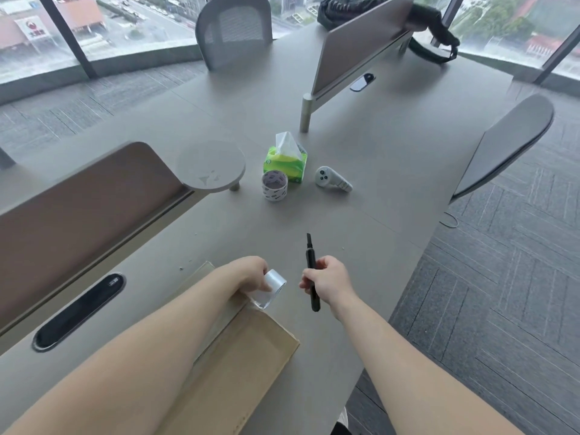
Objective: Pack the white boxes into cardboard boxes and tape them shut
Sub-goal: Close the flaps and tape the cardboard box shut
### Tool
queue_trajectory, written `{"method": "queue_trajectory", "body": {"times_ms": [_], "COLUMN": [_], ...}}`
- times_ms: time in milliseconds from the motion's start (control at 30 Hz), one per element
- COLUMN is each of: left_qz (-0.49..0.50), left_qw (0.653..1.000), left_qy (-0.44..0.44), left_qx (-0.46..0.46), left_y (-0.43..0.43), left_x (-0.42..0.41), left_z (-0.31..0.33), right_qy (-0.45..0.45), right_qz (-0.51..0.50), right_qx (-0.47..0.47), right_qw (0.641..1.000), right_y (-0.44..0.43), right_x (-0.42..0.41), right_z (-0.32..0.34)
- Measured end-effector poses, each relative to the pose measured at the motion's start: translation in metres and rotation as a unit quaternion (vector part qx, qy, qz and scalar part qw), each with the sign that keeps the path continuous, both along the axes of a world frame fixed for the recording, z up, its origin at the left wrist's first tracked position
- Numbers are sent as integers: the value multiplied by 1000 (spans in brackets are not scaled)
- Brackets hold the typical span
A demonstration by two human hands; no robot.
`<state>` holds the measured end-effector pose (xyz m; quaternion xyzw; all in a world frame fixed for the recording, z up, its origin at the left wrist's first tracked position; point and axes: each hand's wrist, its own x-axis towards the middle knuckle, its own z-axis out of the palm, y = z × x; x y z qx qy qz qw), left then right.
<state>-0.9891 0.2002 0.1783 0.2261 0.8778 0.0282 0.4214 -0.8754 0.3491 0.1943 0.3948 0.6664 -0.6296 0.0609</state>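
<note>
A closed cardboard box lies flat on the grey desk in front of me, partly under my left forearm. My left hand grips a roll of clear tape held just past the box's far edge, with a strip of tape running down along the box's top seam. My right hand is closed around a black utility knife, its tip pointing away from me, just right of the tape roll. No white boxes are visible.
Further back on the desk stand a second tape roll, a green tissue pack, a white controller and a small round stand. Desk dividers, a cable slot and chairs surround the area.
</note>
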Motion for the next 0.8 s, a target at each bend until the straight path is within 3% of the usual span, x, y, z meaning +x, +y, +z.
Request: {"method": "queue_trajectory", "body": {"times_ms": [133, 233, 333, 500, 600, 800], "left_qz": [-33, -23, 83, 296, 320, 327], "left_qw": [998, 999, 992, 914, 888, 856], "left_qy": [47, 27, -70, -203, -243, -287], "left_qx": [-17, -8, 57, 189, 222, 281], "left_y": [2, 5, 5, -4, -8, -11], "left_x": [8, 7, -5, -17, -20, -20], "left_z": [-7, -8, -7, -4, -7, -11], "right_qy": [0, -3, -5, -22, -53, -89], "right_qz": [19, 30, 53, 145, 235, 376], "right_qx": [9, 22, 27, 59, 103, 284], "right_qw": [1000, 999, 998, 987, 965, 878], "right_y": [-7, -10, -14, -17, -17, -30], "right_x": [1, 2, 6, 16, 20, 13], "right_z": [10, 12, 16, 21, 19, 26]}}
